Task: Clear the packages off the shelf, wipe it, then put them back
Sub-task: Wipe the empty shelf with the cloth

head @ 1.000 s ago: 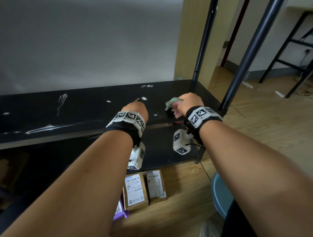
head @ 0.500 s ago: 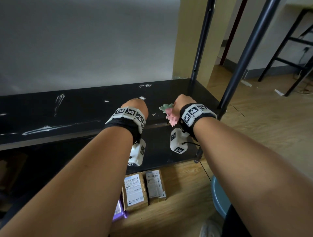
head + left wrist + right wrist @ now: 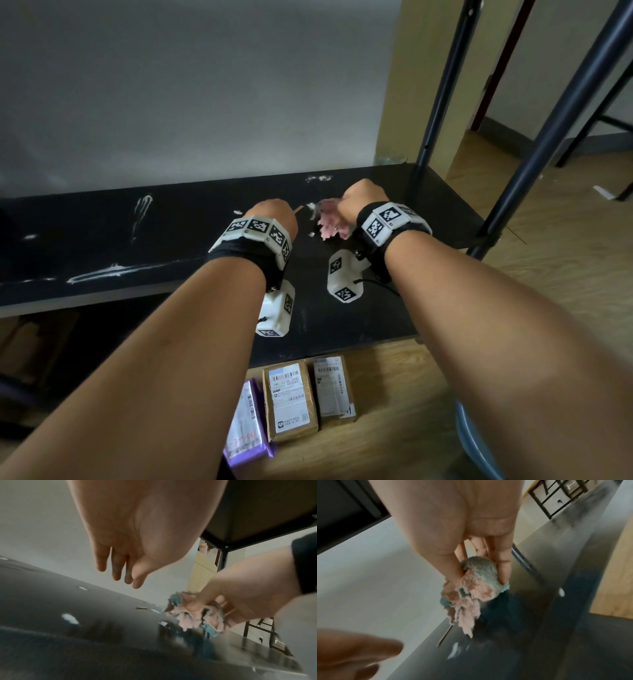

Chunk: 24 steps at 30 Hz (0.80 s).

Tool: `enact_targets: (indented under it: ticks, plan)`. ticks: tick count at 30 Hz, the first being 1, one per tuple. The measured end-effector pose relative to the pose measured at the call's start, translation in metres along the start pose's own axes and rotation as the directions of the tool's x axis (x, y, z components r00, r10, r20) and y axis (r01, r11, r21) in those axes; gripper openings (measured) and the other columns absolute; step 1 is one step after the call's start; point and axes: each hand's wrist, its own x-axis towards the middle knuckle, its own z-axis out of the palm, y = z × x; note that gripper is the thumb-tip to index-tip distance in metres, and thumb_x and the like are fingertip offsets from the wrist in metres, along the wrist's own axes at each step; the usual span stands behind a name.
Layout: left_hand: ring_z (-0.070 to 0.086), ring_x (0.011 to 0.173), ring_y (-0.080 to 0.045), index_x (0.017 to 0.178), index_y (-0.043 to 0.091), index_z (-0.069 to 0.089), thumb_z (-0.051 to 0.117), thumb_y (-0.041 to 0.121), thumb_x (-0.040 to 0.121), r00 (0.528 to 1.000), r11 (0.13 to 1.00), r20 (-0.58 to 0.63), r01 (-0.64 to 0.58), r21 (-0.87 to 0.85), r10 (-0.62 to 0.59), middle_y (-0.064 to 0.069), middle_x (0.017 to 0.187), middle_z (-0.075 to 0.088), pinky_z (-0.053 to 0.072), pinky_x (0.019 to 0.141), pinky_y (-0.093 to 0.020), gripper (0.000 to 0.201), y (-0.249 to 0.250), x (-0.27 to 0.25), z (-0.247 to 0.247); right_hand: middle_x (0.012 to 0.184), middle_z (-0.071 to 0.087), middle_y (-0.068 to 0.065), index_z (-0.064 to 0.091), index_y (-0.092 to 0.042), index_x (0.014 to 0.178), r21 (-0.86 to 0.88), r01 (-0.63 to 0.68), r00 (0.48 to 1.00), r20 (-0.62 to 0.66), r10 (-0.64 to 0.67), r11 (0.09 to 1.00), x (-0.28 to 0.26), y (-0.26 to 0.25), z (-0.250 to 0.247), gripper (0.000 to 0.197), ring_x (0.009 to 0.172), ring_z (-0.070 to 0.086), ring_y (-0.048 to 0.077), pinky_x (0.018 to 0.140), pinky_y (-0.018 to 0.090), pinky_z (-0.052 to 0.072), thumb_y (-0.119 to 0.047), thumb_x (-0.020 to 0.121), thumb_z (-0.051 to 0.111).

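A bunched pink-and-blue cloth [image 3: 469,588] is pinched in the right hand [image 3: 361,202] near the right end of the shelf [image 3: 102,236]. The left hand [image 3: 130,536] is held spread, empty, above it. Firm overlapping strokes are advised toward the white smears [image 3: 113,270]. The packages [image 3: 291,399] lie on the floor below the front edge.
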Motion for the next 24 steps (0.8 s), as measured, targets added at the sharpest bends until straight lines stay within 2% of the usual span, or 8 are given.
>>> enact_targets:
  ticks: [3, 8, 12, 14, 17, 19, 22, 24]
  plan:
    - [0.055, 0.119, -0.031, 0.126, 0.003, 0.056, 0.049, 0.009, 0.094, 0.999, 0.997, 0.009, -0.031, 0.077, 0.031, -0.014, 0.130, 0.056, 0.046, 0.096, -0.037, 0.033, 0.000, 0.013, -0.003, 0.104, 0.071, 0.013, 0.069, -0.005, 0.108, -0.041, -0.087, 0.993, -0.089, 0.083, 0.995, 0.014, 0.011, -0.017, 0.030, 0.092, 0.067, 0.029, 0.070, 0.030, 0.048, -0.028, 0.089, 0.063]
    - [0.061, 0.109, -0.030, 0.110, 0.001, 0.063, 0.054, 0.011, 0.092, 0.996, 0.991, 0.072, -0.055, 0.121, 0.047, -0.010, 0.108, 0.064, 0.049, 0.086, -0.034, 0.022, 0.001, 0.041, -0.003, 0.113, 0.066, 0.017, 0.063, 0.003, 0.111, -0.219, -0.159, 0.987, -0.029, 0.157, 0.963, 0.029, 0.016, -0.022, 0.030, 0.105, 0.064, 0.033, 0.086, 0.035, 0.049, -0.020, 0.094, 0.058]
    - [0.058, 0.091, -0.022, 0.067, 0.015, 0.057, 0.056, 0.017, 0.091, 0.997, 0.994, 0.041, -0.065, 0.088, 0.061, 0.004, 0.066, 0.046, 0.044, 0.076, -0.026, 0.024, -0.005, 0.069, 0.006, 0.114, 0.066, 0.017, 0.063, 0.003, 0.109, -0.288, -0.074, 0.997, -0.007, 0.075, 0.955, 0.041, 0.002, -0.010, 0.025, 0.105, 0.064, 0.033, 0.080, 0.033, 0.046, -0.015, 0.093, 0.056]
    - [0.060, 0.099, -0.025, 0.078, 0.012, 0.061, 0.054, 0.016, 0.092, 0.996, 0.993, 0.066, -0.072, 0.092, 0.066, 0.002, 0.072, 0.048, 0.047, 0.084, -0.031, 0.017, -0.004, 0.077, 0.009, 0.117, 0.066, 0.017, 0.063, 0.002, 0.111, -0.315, -0.020, 0.999, 0.029, 0.031, 0.949, 0.046, -0.009, 0.000, 0.025, 0.108, 0.063, 0.032, 0.082, 0.033, 0.046, -0.015, 0.093, 0.057]
    - [0.061, 0.109, -0.028, 0.067, 0.014, 0.052, 0.054, 0.017, 0.092, 0.991, 0.990, 0.108, -0.094, 0.103, 0.083, 0.000, 0.070, 0.049, 0.048, 0.089, -0.034, 0.025, -0.005, 0.090, 0.011, 0.117, 0.067, 0.013, 0.064, -0.002, 0.112, -0.310, 0.049, 0.994, 0.110, -0.015, 0.949, 0.051, -0.031, 0.010, 0.032, 0.110, 0.063, 0.030, 0.087, 0.032, 0.047, -0.026, 0.090, 0.065]
    - [0.062, 0.107, -0.029, 0.084, 0.008, 0.063, 0.054, 0.020, 0.091, 0.982, 0.982, 0.158, -0.127, 0.142, 0.104, 0.000, 0.065, 0.044, 0.049, 0.090, -0.036, 0.017, -0.006, 0.100, 0.013, 0.111, 0.067, 0.011, 0.064, -0.003, 0.115, -0.277, 0.066, 0.979, 0.201, -0.010, 0.959, 0.056, -0.040, 0.017, 0.045, 0.106, 0.064, 0.029, 0.090, 0.033, 0.049, -0.039, 0.088, 0.066]
    - [0.064, 0.106, -0.029, 0.087, 0.013, 0.062, 0.053, 0.030, 0.089, 0.972, 0.972, 0.209, -0.150, 0.183, 0.110, -0.006, 0.085, 0.058, 0.051, 0.093, -0.040, 0.019, -0.015, 0.146, 0.036, 0.087, 0.070, 0.005, 0.071, -0.005, 0.102, -0.192, 0.077, 0.964, 0.263, -0.024, 0.978, 0.069, -0.039, 0.020, 0.041, 0.072, 0.066, 0.024, 0.067, 0.029, 0.051, -0.042, 0.083, 0.070]
    - [0.063, 0.108, -0.028, 0.098, 0.010, 0.065, 0.051, 0.036, 0.091, 0.978, 0.974, 0.158, -0.160, 0.162, 0.134, -0.009, 0.099, 0.064, 0.050, 0.094, -0.040, 0.030, -0.014, 0.131, 0.031, 0.084, 0.073, 0.005, 0.072, -0.007, 0.093, -0.107, 0.033, 0.985, 0.169, -0.014, 0.994, 0.079, -0.031, 0.014, 0.031, 0.072, 0.070, 0.023, 0.065, 0.027, 0.053, -0.035, 0.080, 0.075]
